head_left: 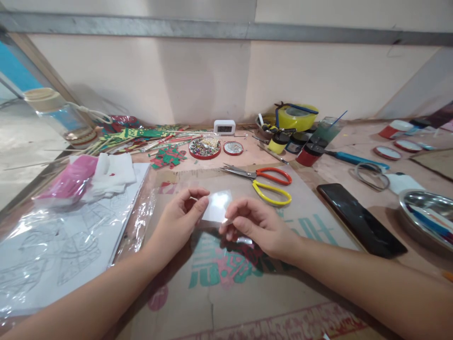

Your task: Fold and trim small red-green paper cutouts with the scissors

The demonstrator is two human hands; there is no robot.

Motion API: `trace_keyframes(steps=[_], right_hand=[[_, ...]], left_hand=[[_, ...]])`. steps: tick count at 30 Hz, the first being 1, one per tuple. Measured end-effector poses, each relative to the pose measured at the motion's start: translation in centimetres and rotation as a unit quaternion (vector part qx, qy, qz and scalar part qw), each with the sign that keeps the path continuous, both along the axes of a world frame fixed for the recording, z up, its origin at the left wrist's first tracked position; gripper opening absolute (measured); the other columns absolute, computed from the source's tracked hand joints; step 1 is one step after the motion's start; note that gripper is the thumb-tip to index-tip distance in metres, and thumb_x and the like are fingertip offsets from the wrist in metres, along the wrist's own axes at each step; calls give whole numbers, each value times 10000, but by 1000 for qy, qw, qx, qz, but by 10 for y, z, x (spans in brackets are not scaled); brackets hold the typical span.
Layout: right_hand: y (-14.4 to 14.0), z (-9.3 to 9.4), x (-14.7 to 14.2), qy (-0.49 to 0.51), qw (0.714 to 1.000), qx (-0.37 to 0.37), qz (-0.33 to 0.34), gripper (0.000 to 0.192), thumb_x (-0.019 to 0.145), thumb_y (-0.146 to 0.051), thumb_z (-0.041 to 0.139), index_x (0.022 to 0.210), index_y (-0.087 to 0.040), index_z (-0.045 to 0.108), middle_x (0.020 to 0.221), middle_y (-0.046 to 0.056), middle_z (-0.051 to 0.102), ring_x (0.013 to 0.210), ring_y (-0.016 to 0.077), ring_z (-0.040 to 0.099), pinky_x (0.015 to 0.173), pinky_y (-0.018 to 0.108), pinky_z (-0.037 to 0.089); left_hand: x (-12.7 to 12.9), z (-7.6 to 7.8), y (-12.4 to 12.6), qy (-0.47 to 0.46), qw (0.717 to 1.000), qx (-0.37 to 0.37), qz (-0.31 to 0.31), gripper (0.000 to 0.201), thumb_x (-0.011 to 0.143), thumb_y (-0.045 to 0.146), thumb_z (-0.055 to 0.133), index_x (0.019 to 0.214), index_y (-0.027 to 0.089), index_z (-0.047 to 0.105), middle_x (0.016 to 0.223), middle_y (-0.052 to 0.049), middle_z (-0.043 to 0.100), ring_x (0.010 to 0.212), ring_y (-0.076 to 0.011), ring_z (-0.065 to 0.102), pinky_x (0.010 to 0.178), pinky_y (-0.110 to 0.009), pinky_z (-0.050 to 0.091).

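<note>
Both my hands hold a small clear plastic sheet [218,206] just above a printed cardboard mat [226,283]. My left hand [180,217] pinches the sheet's left edge between thumb and fingers. My right hand [260,226] pinches its lower right corner. A pair of scissors [264,182] with one red and one yellow handle lies just beyond the sheet, apart from both hands.
A black phone [359,219] lies right of the mat, a metal dish [426,215] farther right. Line drawings in plastic [60,245] and pink and white cloths [95,177] lie left. Bead dishes [204,147], a small clock [224,127], paint pots [308,153], yellow tape [297,117] and sticks [116,144] crowd the back.
</note>
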State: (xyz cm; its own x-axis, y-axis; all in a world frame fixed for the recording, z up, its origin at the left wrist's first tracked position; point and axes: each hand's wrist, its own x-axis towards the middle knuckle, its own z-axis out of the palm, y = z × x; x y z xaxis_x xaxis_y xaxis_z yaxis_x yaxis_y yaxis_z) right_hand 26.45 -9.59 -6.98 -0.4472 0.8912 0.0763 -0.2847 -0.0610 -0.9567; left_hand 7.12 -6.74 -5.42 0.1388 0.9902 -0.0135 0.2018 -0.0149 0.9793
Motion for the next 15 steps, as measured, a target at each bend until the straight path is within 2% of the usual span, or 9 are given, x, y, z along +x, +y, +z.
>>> trace_keyframes(steps=[4, 7, 9, 12, 13, 15], right_hand=[[2, 0, 3, 28, 999, 1, -36, 332, 878, -523, 698, 889, -209, 591, 795, 26, 717, 670, 139, 671, 625, 271, 553], [12, 0, 6, 68, 995, -7, -76, 332, 887, -528, 685, 901, -213, 579, 735, 1, 691, 644, 137, 672, 596, 251, 554], [17, 1, 6, 84, 990, -24, -109, 353, 869, -509, 712, 1023, -234, 553, 749, -24, 672, 634, 140, 677, 591, 256, 564], [18, 1, 4, 48, 991, -15, -128, 525, 882, -449, 709, 1293, -279, 430, 821, -24, 678, 654, 149, 679, 594, 277, 579], [16, 0, 3, 22, 993, 2, -120, 530, 906, -427, 681, 1337, -280, 409, 853, -7, 689, 663, 145, 674, 601, 279, 580], [11, -3, 0, -19, 994, 50, -96, 428, 950, -382, 615, 1336, -271, 464, 922, 23, 697, 696, 137, 665, 626, 281, 580]], left_hand=[[0, -1, 0, -50, 999, -8, -14, 359, 827, 417, 689, 1085, 172, 638, 863, -22, 656, 689, -139, 597, 576, -241, 478], [0, -2, 0, -69, 996, -28, -40, 398, 824, 378, 706, 1150, 168, 614, 795, -5, 629, 641, -123, 597, 539, -222, 480], [1, -2, -1, -74, 996, -29, -42, 333, 807, 345, 726, 1072, 184, 603, 728, 33, 583, 566, -102, 576, 486, -205, 474], [1, -2, -3, -85, 996, -12, 6, 266, 806, 335, 730, 871, 209, 505, 737, 73, 530, 479, -68, 561, 437, -192, 484], [1, -2, -3, -86, 996, -8, 21, 282, 818, 340, 719, 837, 212, 469, 747, 80, 519, 464, -60, 564, 430, -189, 487], [1, -1, -5, -86, 996, -11, 34, 282, 849, 349, 691, 830, 216, 443, 763, 87, 504, 457, -55, 574, 431, -187, 501]])
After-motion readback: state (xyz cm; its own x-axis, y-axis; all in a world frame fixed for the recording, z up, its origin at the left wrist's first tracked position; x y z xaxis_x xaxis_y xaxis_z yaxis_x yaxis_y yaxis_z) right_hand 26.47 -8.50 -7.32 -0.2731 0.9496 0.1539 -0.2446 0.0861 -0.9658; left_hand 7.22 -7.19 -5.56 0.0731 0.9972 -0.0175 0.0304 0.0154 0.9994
